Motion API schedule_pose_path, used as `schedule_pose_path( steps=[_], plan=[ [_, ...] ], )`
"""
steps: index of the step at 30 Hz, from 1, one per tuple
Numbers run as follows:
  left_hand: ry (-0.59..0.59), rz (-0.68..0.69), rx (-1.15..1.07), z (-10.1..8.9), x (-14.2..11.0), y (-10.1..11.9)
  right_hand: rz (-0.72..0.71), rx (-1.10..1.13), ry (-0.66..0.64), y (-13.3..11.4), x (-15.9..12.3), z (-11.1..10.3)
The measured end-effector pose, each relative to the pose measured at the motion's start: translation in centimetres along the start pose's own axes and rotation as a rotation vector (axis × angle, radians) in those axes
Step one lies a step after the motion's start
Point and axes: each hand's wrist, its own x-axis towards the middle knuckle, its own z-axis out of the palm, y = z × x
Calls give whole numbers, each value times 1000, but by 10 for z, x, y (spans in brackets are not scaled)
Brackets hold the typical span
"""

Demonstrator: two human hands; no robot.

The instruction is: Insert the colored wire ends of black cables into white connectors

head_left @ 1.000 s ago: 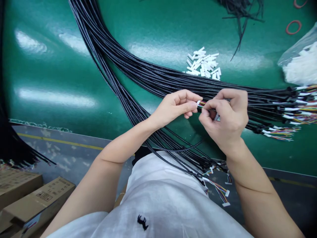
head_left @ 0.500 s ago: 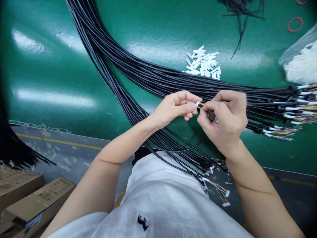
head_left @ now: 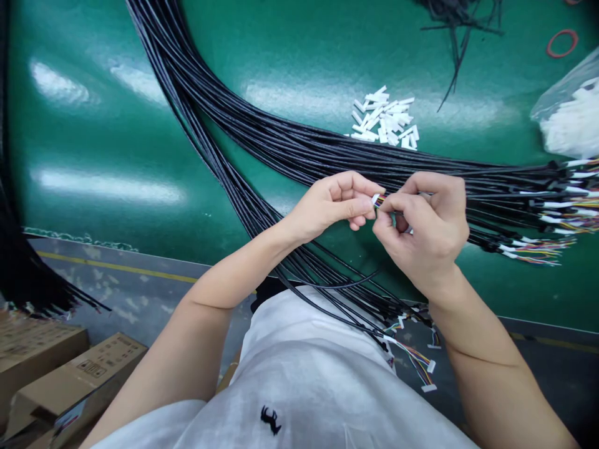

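The left hand [head_left: 334, 202] pinches a small white plastic connector [head_left: 377, 200], and the right hand [head_left: 428, 224] pinches the thin multicoloured wires [head_left: 380, 202] at its right side. Both are above the near edge of the long black cable bundle [head_left: 299, 146], nearer than the loose white connector pile [head_left: 386, 118] on the green table [head_left: 290, 50].

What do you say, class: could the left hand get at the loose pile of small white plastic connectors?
Probably yes: the left hand could reach over the low bundle of black cables to the pile just beyond, though its fingers pinch a white connector with coloured wires.
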Motion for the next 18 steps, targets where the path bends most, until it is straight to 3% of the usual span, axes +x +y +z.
schedule_pose_path(
  steps=[8,10,14,18],
  plan=[
    [2,90,89,1,1,-1,10,136,25,5,3,1],
    [43,149,120,1,1,-1,91,319,-55,10,5,-1],
    [49,221,130,-1,4,-1,334,756,-344,22,14,-8],
    [-24,192,170,-3,3,-2,469,902,-454,25,12,-20]
  ],
)
